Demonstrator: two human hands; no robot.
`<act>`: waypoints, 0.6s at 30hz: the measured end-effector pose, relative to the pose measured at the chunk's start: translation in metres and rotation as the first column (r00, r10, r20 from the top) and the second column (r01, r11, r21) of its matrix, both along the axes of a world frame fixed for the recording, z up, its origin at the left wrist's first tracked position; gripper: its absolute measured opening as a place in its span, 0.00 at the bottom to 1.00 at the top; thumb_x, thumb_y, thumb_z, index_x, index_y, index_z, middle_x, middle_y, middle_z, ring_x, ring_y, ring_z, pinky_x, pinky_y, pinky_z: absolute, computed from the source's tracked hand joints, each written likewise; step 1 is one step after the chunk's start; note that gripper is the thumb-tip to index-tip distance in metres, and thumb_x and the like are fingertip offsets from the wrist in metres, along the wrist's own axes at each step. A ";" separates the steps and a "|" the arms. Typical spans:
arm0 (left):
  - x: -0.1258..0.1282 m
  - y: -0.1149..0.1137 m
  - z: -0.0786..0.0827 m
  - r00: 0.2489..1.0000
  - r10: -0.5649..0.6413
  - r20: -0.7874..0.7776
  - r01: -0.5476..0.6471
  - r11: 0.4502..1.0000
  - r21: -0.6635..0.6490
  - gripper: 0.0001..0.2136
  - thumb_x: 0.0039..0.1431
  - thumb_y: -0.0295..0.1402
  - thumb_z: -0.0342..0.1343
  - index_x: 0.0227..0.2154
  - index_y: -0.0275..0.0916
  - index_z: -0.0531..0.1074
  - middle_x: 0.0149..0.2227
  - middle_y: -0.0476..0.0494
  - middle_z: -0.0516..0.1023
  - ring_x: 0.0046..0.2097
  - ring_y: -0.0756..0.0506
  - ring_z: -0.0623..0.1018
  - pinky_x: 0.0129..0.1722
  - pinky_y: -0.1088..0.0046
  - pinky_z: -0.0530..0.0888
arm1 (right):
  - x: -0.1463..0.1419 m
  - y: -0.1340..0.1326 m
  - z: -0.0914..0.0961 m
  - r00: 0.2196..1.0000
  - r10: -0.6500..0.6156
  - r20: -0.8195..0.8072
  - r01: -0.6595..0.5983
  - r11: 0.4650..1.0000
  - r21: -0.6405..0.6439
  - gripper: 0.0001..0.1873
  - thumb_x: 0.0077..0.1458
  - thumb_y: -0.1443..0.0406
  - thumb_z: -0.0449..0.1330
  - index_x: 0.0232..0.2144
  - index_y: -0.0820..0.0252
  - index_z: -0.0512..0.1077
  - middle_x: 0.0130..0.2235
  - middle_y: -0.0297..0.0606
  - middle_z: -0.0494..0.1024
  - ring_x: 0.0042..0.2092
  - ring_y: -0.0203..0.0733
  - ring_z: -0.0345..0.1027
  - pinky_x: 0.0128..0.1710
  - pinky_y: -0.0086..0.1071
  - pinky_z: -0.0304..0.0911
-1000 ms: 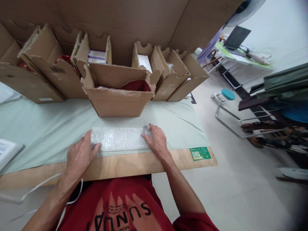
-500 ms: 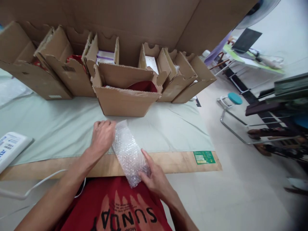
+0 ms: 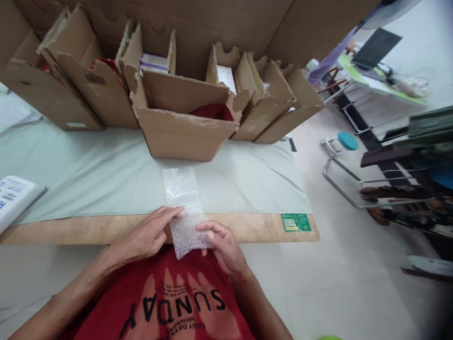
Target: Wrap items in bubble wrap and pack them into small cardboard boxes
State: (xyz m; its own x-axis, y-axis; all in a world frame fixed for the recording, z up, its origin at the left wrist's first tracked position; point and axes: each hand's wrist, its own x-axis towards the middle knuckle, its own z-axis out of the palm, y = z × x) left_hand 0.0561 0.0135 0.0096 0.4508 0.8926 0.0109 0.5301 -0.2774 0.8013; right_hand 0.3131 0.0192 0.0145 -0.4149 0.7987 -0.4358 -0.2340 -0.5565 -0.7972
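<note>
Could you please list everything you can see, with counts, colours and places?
Work table: 1, wood-coloured, centre
Cloth: 1, pale green, over work table
Bubble wrap: 1, clear, across near edge
Cardboard boxes: 7 visible, brown, on cloth
Cardboard panel: 1, brown, behind boxes
Unidentified item: 1, maroon, in front box
Label: 1, green, near right corner
Device: 1, white, left edge
Stool: 1, teal-topped, right side
Laptop-like thing: 1, dark, background right
Fabrics: count unclear, dark, far right
Shirt: 1, red, bottom
Left hand: 1, bare, touching bubble wrap
Right hand: 1, bare, holding bubble wrap

A pale green cloth (image 3: pixel 106 174) and a green card (image 3: pixel 296 223) lie on the wooden table (image 3: pixel 255 229).
</note>
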 end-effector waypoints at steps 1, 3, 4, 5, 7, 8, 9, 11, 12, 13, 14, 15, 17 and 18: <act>0.002 -0.001 0.001 1.000 0.012 -0.006 -0.013 0.999 -0.053 0.38 0.50 0.20 0.47 0.68 0.42 0.61 0.62 0.39 0.76 0.62 0.42 0.75 0.62 0.59 0.73 | -0.005 0.006 0.001 0.998 -0.033 -0.061 0.033 0.999 -0.002 0.21 0.55 0.49 0.70 0.42 0.59 0.80 0.31 0.36 0.81 0.28 0.35 0.70 0.28 0.28 0.61; 0.008 0.003 0.005 0.996 0.087 -0.028 -0.090 0.987 -0.134 0.37 0.52 0.25 0.52 0.69 0.40 0.60 0.63 0.36 0.75 0.61 0.39 0.76 0.60 0.59 0.74 | -0.016 0.021 0.003 0.988 -0.067 -0.142 0.070 0.998 0.011 0.23 0.57 0.48 0.68 0.46 0.58 0.79 0.39 0.43 0.84 0.38 0.42 0.77 0.30 0.29 0.65; 0.012 0.007 0.008 0.986 0.153 -0.069 -0.162 0.974 -0.160 0.33 0.54 0.29 0.53 0.66 0.38 0.64 0.60 0.36 0.78 0.57 0.39 0.79 0.56 0.60 0.76 | -0.021 0.029 0.003 0.985 -0.064 -0.163 0.068 0.998 0.019 0.24 0.57 0.48 0.67 0.49 0.57 0.78 0.43 0.45 0.84 0.43 0.45 0.78 0.32 0.30 0.67; 0.017 0.012 0.010 0.965 0.229 -0.130 -0.249 0.953 -0.171 0.26 0.58 0.34 0.53 0.60 0.38 0.70 0.54 0.37 0.81 0.51 0.39 0.81 0.50 0.62 0.78 | -0.026 0.037 0.002 0.985 -0.046 -0.168 0.052 0.998 0.027 0.27 0.58 0.48 0.67 0.52 0.57 0.75 0.46 0.46 0.84 0.46 0.46 0.78 0.32 0.30 0.68; 0.024 0.023 0.011 0.895 0.362 -0.262 -0.407 0.902 -0.145 0.15 0.64 0.38 0.47 0.43 0.38 0.77 0.39 0.40 0.83 0.40 0.41 0.81 0.40 0.65 0.76 | -0.033 0.050 -0.001 0.992 0.004 -0.127 0.004 0.998 0.061 0.34 0.59 0.49 0.66 0.63 0.54 0.66 0.48 0.46 0.83 0.46 0.46 0.78 0.32 0.30 0.68; 0.026 0.027 0.010 0.860 0.405 -0.310 -0.457 0.882 -0.116 0.15 0.66 0.39 0.45 0.35 0.40 0.76 0.33 0.42 0.81 0.37 0.41 0.80 0.39 0.66 0.75 | -0.034 0.054 -0.003 0.997 0.019 -0.078 -0.011 0.995 0.100 0.39 0.60 0.50 0.66 0.68 0.52 0.59 0.48 0.45 0.83 0.44 0.45 0.79 0.32 0.30 0.69; 0.027 0.030 0.008 0.835 0.434 -0.339 -0.487 0.869 -0.086 0.15 0.66 0.38 0.45 0.30 0.41 0.74 0.31 0.42 0.79 0.37 0.41 0.79 0.39 0.66 0.74 | -0.033 0.056 -0.005 1.000 0.017 -0.010 -0.015 0.987 0.163 0.42 0.61 0.52 0.65 0.71 0.51 0.52 0.48 0.44 0.83 0.43 0.44 0.79 0.33 0.31 0.69; 0.026 0.033 0.003 0.810 0.466 -0.356 -0.515 0.855 -0.052 0.12 0.65 0.37 0.47 0.29 0.41 0.73 0.31 0.41 0.78 0.39 0.40 0.79 0.41 0.65 0.72 | -0.028 0.058 -0.009 0.985 -0.047 0.167 -0.018 0.929 0.370 0.43 0.65 0.56 0.62 0.74 0.49 0.45 0.50 0.43 0.82 0.43 0.43 0.79 0.38 0.35 0.72; 0.025 0.033 0.000 0.798 0.481 -0.363 -0.531 0.846 -0.047 0.11 0.64 0.36 0.49 0.32 0.40 0.74 0.33 0.41 0.79 0.40 0.40 0.79 0.41 0.66 0.72 | -0.024 0.059 -0.010 0.961 -0.091 0.263 -0.054 0.864 0.500 0.40 0.66 0.59 0.60 0.73 0.48 0.48 0.51 0.43 0.81 0.45 0.43 0.78 0.42 0.37 0.73; 0.024 0.032 -0.002 0.785 0.496 -0.372 -0.548 0.835 -0.043 0.10 0.64 0.36 0.50 0.39 0.39 0.75 0.33 0.42 0.79 0.40 0.40 0.79 0.40 0.66 0.71 | -0.020 0.059 -0.012 0.926 -0.130 0.355 -0.131 0.771 0.623 0.35 0.66 0.62 0.59 0.71 0.48 0.54 0.52 0.43 0.81 0.48 0.44 0.77 0.46 0.40 0.73; 0.023 0.032 -0.005 0.770 0.507 -0.386 -0.563 0.825 -0.039 0.13 0.64 0.35 0.51 0.47 0.38 0.75 0.34 0.42 0.80 0.39 0.41 0.79 0.39 0.67 0.71 | -0.016 0.059 -0.013 0.882 -0.157 0.444 -0.244 0.653 0.717 0.31 0.66 0.65 0.58 0.69 0.49 0.60 0.54 0.43 0.80 0.53 0.46 0.75 0.51 0.43 0.71; 0.023 0.031 -0.007 0.756 0.515 -0.404 -0.573 0.819 -0.029 0.18 0.64 0.34 0.51 0.55 0.38 0.71 0.35 0.43 0.80 0.39 0.41 0.80 0.38 0.67 0.71 | -0.014 0.060 -0.015 0.831 -0.175 0.529 -0.377 0.522 0.765 0.28 0.64 0.68 0.58 0.65 0.50 0.65 0.57 0.45 0.79 0.57 0.49 0.72 0.55 0.46 0.69; 0.023 0.031 -0.011 0.736 0.515 -0.439 -0.566 0.824 0.017 0.26 0.65 0.33 0.53 0.65 0.37 0.61 0.36 0.44 0.81 0.39 0.41 0.80 0.37 0.68 0.71 | -0.013 0.063 -0.019 0.705 -0.192 0.683 -0.624 0.290 0.726 0.26 0.61 0.71 0.58 0.61 0.54 0.71 0.63 0.48 0.74 0.65 0.54 0.65 0.59 0.51 0.66; 0.023 0.031 -0.013 0.729 0.516 -0.449 -0.554 0.831 0.056 0.29 0.65 0.33 0.54 0.68 0.37 0.58 0.38 0.44 0.81 0.39 0.41 0.81 0.37 0.68 0.71 | -0.014 0.065 -0.021 0.640 -0.203 0.741 -0.710 0.211 0.671 0.26 0.60 0.72 0.58 0.60 0.57 0.72 0.64 0.50 0.72 0.66 0.56 0.62 0.59 0.52 0.65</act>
